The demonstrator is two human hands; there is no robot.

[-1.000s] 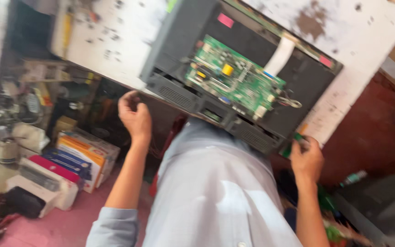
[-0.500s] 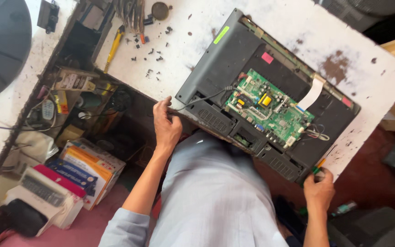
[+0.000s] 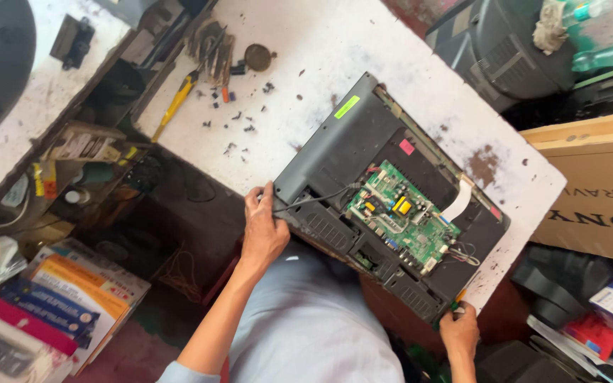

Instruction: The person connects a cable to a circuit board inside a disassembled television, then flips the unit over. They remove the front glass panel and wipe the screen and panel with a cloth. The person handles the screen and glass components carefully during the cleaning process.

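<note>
Bare fingers [image 3: 255, 202] of the left hand [image 3: 262, 230] curl around the near left corner of the dark grey screen back [image 3: 342, 152], and they are clamped on its edge. A thin black wire [image 3: 313, 198] runs from beside those fingers up to the green circuit board [image 3: 402, 216]. The right hand [image 3: 459, 332] sits low in the frame, right of middle, at the other near corner of the screen back. Its fingers are closed on that corner, with something small and green just by them that is too tiny to tell.

The screen back lies flat and turned at a slant on the white table [image 3: 321, 50], in the middle of the frame. Its near edge sticks out past the table edge. The green circuit board sits in the open part of it, and a white flat ribbon [image 3: 459, 202] bends up from the board. A small green sticker [image 3: 347, 107] and a small pink sticker [image 3: 406, 147] are stuck on the dark shell.

Small dark screws [image 3: 239, 120] are scattered on the table at upper middle. A tool with a yellow handle [image 3: 175, 106] lies near the table's left edge. A brown cardboard box [image 3: 594, 184] stands at the right. Colourful boxes [image 3: 65, 291] sit on the floor at lower left.
</note>
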